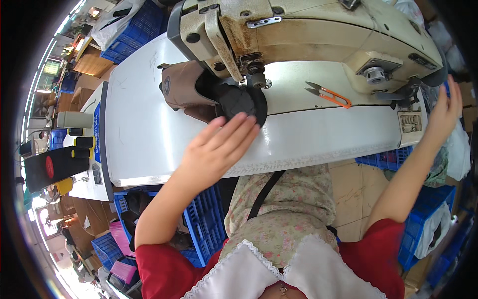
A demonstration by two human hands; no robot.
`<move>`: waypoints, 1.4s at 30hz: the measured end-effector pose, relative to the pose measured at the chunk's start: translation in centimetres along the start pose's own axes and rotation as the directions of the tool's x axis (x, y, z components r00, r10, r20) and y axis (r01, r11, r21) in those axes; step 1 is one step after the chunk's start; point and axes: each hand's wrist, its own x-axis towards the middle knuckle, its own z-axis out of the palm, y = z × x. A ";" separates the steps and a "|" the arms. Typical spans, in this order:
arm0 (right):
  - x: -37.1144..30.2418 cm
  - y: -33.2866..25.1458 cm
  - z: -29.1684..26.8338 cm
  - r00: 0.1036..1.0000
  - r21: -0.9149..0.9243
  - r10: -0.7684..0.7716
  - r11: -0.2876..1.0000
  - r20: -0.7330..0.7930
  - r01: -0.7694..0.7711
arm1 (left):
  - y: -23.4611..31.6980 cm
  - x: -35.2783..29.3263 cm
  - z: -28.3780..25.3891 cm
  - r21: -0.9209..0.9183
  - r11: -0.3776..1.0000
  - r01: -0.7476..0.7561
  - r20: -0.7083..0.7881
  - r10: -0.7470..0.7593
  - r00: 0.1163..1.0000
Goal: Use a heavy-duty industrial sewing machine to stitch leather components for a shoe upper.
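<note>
A brown cap with a black brim lies on the white sewing table, its brim partly under the needle area of a sewing machine. My left hand rests flat with fingers stretched out over the brim's near edge. My right hand is raised at the far right, fingers extended, beside the right end of the machine; whether it touches the machine I cannot tell. Orange-handled thread snips lie on the table right of the cap.
Blue crates stand around: one crate at the far left, another crate below the table's front edge with dark items, another at the lower right. A second work table with yellow-and-black spools stands left. Plastic bags hang at the right.
</note>
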 end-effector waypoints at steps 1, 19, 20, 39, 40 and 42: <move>2.9 6.9 0.6 0.995 -0.096 0.090 0.992 0.049 -0.085 | 0.7 1.4 0.3 0.007 1.000 -0.004 -0.017 0.004 1.000; -4.4 11.0 5.9 0.901 0.142 0.426 0.890 0.077 -0.433 | 2.4 4.4 7.6 0.241 0.959 0.152 0.172 -0.197 0.965; -4.6 10.7 6.1 0.893 0.154 0.443 0.880 0.080 -0.450 | 2.4 4.3 7.7 0.236 0.958 0.163 0.173 -0.206 0.963; -11.8 -13.2 4.1 0.760 0.398 -0.367 0.904 0.537 0.155 | 2.6 4.8 7.9 0.174 0.950 0.258 0.236 -0.294 0.926; -12.9 -12.6 5.1 0.732 0.334 -0.303 0.936 0.610 0.110 | 2.6 5.1 8.0 0.171 0.952 0.255 0.229 -0.290 0.929; -13.4 -12.6 5.7 0.698 0.277 -0.242 0.959 0.674 0.065 | 2.6 5.1 8.1 0.148 0.953 0.263 0.247 -0.294 0.923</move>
